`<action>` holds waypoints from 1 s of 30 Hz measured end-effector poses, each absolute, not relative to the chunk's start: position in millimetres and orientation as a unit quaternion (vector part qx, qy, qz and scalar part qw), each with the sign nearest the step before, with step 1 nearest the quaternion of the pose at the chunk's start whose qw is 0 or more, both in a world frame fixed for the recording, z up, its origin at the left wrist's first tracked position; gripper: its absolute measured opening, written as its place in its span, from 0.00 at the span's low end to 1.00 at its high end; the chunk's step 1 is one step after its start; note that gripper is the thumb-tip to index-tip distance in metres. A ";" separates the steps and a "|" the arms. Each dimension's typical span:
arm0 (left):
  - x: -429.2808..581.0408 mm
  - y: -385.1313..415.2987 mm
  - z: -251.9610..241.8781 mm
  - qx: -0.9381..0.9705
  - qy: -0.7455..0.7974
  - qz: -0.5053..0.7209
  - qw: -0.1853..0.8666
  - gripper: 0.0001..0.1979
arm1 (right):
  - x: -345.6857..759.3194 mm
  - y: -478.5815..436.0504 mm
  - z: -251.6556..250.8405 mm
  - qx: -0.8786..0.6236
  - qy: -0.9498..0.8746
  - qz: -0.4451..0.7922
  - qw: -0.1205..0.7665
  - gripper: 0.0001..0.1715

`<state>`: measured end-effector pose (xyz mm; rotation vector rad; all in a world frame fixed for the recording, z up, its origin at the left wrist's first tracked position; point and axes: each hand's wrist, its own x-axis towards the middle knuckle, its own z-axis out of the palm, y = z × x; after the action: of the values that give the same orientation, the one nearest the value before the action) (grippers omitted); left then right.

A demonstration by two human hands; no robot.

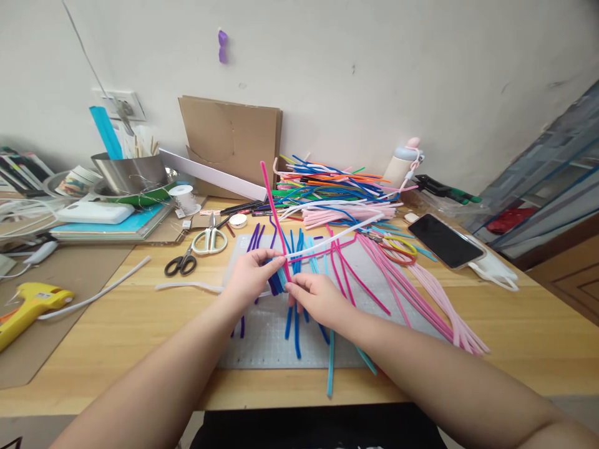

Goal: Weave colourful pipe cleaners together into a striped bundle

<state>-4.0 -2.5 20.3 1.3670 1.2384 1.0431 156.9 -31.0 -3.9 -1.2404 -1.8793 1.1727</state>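
Observation:
Over the grey cutting mat [262, 349], my left hand [253, 271] pinches a bunch of pipe cleaners, with white and blue ones at its fingers. My right hand [321, 296] is closed at the lower end of a magenta pipe cleaner [271, 199], which stands up tilted to the left. A white pipe cleaner [337, 237] runs from the left hand out to the upper right. Blue pipe cleaners [297, 337] stick out below the hands. Loose magenta pipe cleaners [369, 290] lie right of the hands, and purple ones [254, 237] lie behind the left hand.
Scissors with white handles [209, 240] and black-handled scissors [181, 264] lie left of the mat. A yellow glue gun [42, 299] rests at far left. Behind is a heap of coloured pipe cleaners [327, 187]. A phone [444, 240] and a bottle [400, 165] are to the right.

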 end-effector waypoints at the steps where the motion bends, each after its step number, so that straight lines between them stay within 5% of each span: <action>1: -5.5 -2.0 21.0 0.561 0.503 0.424 0.504 0.17 | 157.3 -30.5 -5.0 -0.465 -0.706 0.443 0.299 0.19; 12: -18.9 1.6 25.5 0.556 0.429 0.345 0.623 0.19 | 158.3 -26.5 -9.8 -0.447 -0.691 0.485 0.297 0.16; 30: -15.5 1.1 26.1 0.527 0.495 0.368 0.585 0.16 | 156.5 -22.7 -8.1 -0.466 -0.624 0.551 0.299 0.16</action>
<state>-15.5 1.1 26.1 1.2296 1.1542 0.8574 156.5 -22.7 -8.1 -1.2371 -1.6580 1.4631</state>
